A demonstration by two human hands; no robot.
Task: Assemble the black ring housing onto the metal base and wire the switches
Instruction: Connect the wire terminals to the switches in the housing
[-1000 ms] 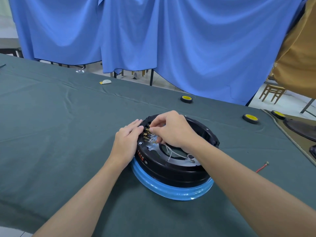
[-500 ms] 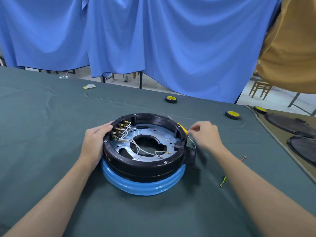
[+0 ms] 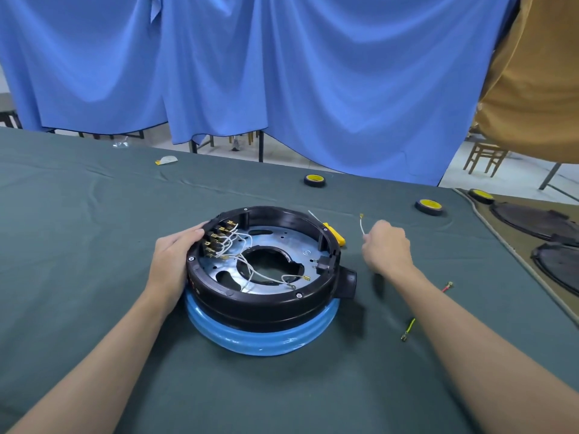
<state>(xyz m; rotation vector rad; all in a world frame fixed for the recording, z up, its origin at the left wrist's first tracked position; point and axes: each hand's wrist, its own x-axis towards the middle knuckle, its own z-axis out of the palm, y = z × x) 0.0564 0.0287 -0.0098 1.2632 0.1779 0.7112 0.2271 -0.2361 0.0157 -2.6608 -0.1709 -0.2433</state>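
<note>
Green table cloth (image 3: 78,245), creased, bearing three black tape rolls with yellow cores (image 3: 314,180) (image 3: 429,207) (image 3: 481,195) near its far edge and a white-and-yellow scrap (image 3: 166,160). Right: two dark round covers (image 3: 529,219) (image 3: 560,264) on a tan mat (image 3: 517,242). Behind: blue curtains (image 3: 282,73), ochre fabric (image 3: 539,89), wooden stool (image 3: 485,158).

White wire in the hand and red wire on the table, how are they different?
The white wire is pinched in the right hand and lifted off the green cloth. The red wire lies loose on that cloth, with nothing touching it. The white wire points upward, while the red wire lies flat. One is white and the other is red. Both are short and have a small metal terminal at the end.
</note>
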